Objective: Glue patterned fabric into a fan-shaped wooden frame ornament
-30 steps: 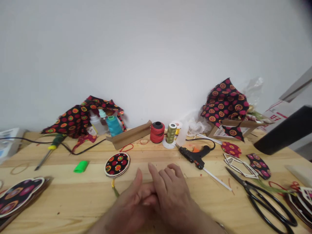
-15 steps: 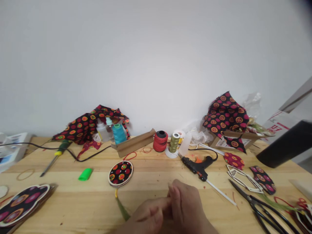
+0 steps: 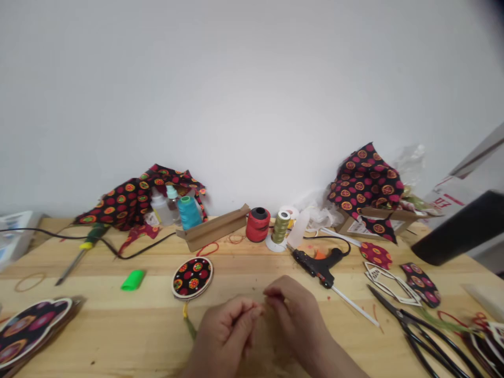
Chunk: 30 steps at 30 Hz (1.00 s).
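Note:
My left hand (image 3: 228,333) is closed in a pinch above the front middle of the wooden table (image 3: 129,336). Close on its right, my right hand (image 3: 297,317) has its fingers curled in a pinch too, the two sets of fingertips a small gap apart. Whatever lies in the fingers is too small or hidden to make out. Just beyond the left hand lies a round patterned fabric piece (image 3: 192,277) with a pale rim. Its green tassel (image 3: 190,328) runs down behind my left hand, which hides the lower end.
A hot glue gun (image 3: 321,265) lies right of centre, with black scissors (image 3: 409,325) farther right. Along the back stand a red thread spool (image 3: 258,226), an olive spool (image 3: 281,228) and a blue spool (image 3: 189,212). A screwdriver (image 3: 76,257) and green cap (image 3: 133,280) lie left.
My hands were pressed together; now they have parted slightly, the left more upright. The whole view has shifted a little, moving the table things slightly left and up.

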Tool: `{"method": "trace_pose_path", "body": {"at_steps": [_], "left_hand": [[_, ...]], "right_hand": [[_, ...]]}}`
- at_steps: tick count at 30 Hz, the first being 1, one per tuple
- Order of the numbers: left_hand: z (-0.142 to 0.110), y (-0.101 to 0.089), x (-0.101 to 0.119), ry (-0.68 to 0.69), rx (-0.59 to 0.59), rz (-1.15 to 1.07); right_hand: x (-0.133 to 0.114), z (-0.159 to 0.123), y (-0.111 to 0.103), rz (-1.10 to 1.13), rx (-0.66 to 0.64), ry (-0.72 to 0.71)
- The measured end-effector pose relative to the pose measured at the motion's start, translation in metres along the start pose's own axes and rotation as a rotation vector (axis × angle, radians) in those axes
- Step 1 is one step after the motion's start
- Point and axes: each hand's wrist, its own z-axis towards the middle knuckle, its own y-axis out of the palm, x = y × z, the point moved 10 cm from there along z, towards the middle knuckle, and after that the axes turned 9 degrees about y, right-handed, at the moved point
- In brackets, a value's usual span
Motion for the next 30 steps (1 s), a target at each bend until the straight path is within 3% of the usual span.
{"method": "trace_pose_path", "body": {"at_steps": [5, 8, 12, 15, 17, 20, 23, 27, 30], "left_hand": [[-0.002, -0.012, -0.009, -0.066, 0.075, 0.009], [-0.001, -0.021, -0.009, -0.031, 0.082, 0.09], [0.0, -0.022, 0.023, 0.306, 0.039, 0.273], [-0.005, -0.027, 0.041, 0.485, 0.169, 0.347], [-0.007, -0.029, 0.04, 0.471, 0.258, 0.296], [-0.008, -0.025, 0.035, 0.437, 0.274, 0.204], [-0.009, -0.023, 0.033, 0.439, 0.26, 0.174], [-0.009, -0.026, 0.027, 0.404, 0.248, 0.163], [-0.01, -0.028, 0.025, 0.377, 0.253, 0.155]], "right_hand": [[0.006, -0.009, 0.019, -0.086, -0.084, 0.077], [-0.001, -0.015, 0.022, -0.178, -0.128, 0.058], [-0.033, -0.021, -0.002, -0.207, -0.101, -0.074], [-0.043, -0.008, -0.04, -0.275, -0.047, -0.076], [-0.034, 0.014, -0.078, -0.377, 0.11, 0.014], [0.003, 0.048, -0.113, -0.53, 0.19, 0.272], [0.025, 0.065, -0.119, -0.63, 0.168, 0.365], [0.041, 0.053, -0.108, -0.728, -0.009, 0.416], [0.06, 0.039, -0.129, -0.851, -0.071, 0.498]]}}
